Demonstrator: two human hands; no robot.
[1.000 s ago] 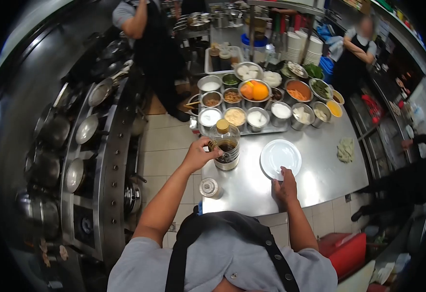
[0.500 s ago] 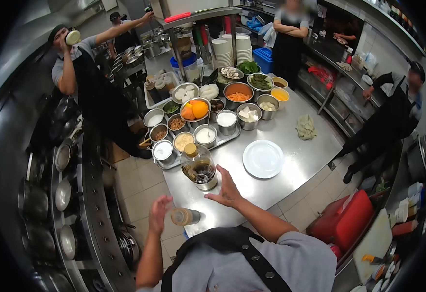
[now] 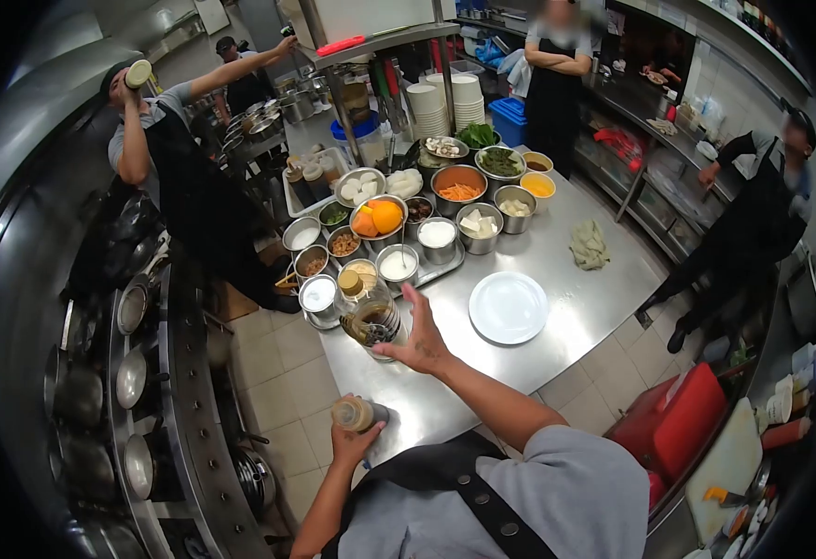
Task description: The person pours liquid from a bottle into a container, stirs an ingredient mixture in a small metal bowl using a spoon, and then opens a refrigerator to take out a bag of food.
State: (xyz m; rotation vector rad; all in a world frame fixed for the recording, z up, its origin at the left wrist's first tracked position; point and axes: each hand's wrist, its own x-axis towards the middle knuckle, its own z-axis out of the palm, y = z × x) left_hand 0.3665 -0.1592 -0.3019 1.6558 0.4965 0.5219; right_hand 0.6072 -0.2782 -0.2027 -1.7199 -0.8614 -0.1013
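Note:
My left hand point(image 3: 353, 446) is wrapped around a small bottle with a pale cap and dark contents point(image 3: 359, 415) at the near left corner of the steel table point(image 3: 557, 303). Just beyond it stands a big clear bottle with a gold cap point(image 3: 370, 317), part filled with dark liquid. My right hand point(image 3: 422, 342) is at that bottle's right side, open, thumb and fingers spread apart. The thumb overlaps the bottle's lower part; whether it presses on it I cannot tell. To the right of this hand lies a round white plate point(image 3: 508, 307).
Metal bowls of ingredients, including shredded carrot point(image 3: 458, 191) and white cubes point(image 3: 479, 224), crowd a tray behind the bottles. A crumpled cloth point(image 3: 589, 245) lies at right. A stove line point(image 3: 193, 438) runs along the left. Co-workers point(image 3: 193, 177) stand around the table.
My left hand has closed around the small bottle. The big bottle has shifted left and slightly away, with my right hand following beside it.

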